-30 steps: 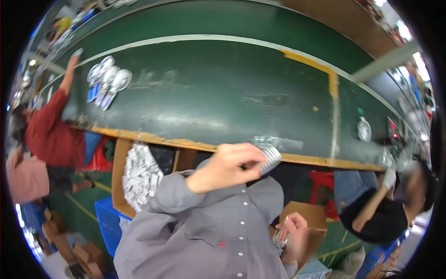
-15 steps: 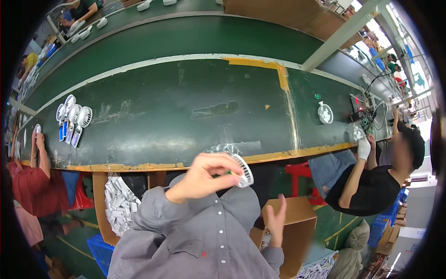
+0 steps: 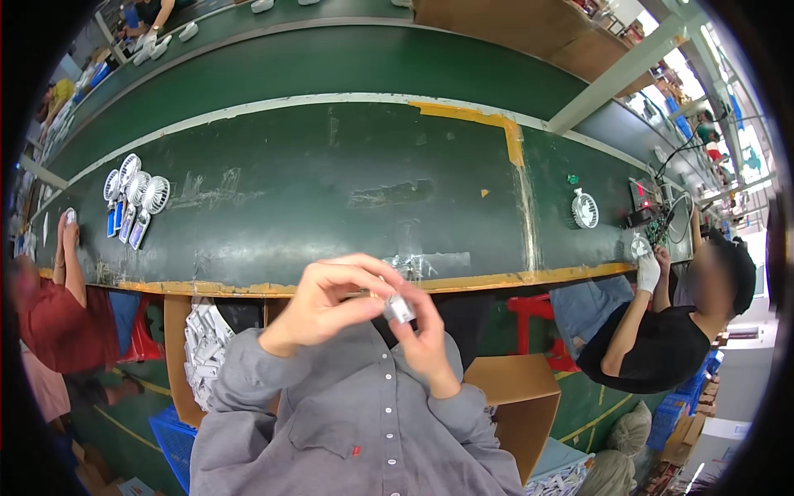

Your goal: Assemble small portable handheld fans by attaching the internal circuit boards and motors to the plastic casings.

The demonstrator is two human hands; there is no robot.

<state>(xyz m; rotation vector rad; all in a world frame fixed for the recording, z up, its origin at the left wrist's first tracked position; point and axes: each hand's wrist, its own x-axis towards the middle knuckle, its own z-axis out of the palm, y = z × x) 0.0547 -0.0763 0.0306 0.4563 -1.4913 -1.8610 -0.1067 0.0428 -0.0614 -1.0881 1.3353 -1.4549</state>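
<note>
In front of my chest, at the near table edge, both hands meet around a small silvery-white part [image 3: 399, 310]. My left hand [image 3: 327, 304] is curled, with thumb and fingertips closed at the part's left side. My right hand [image 3: 423, 337] pinches it from the right between thumb and fingers. I cannot tell whether this part belongs to the white fan head seen earlier; no grille shows now. Several white handheld fans [image 3: 136, 194] lie grouped on the table at the left. Another white fan head [image 3: 584, 209] stands farther right.
The green table [image 3: 289, 190] has a taped front edge. Below it are an open carton [image 3: 176, 355] of white parts and another carton [image 3: 517, 388] at the right. A co-worker [image 3: 662, 331] sits right beside electronics [image 3: 649, 211]; another [image 3: 70, 322] sits left.
My right hand has risen from beside the carton and joined the left at the held part. The left hand has shifted slightly left; the white fan grille is out of sight.
</note>
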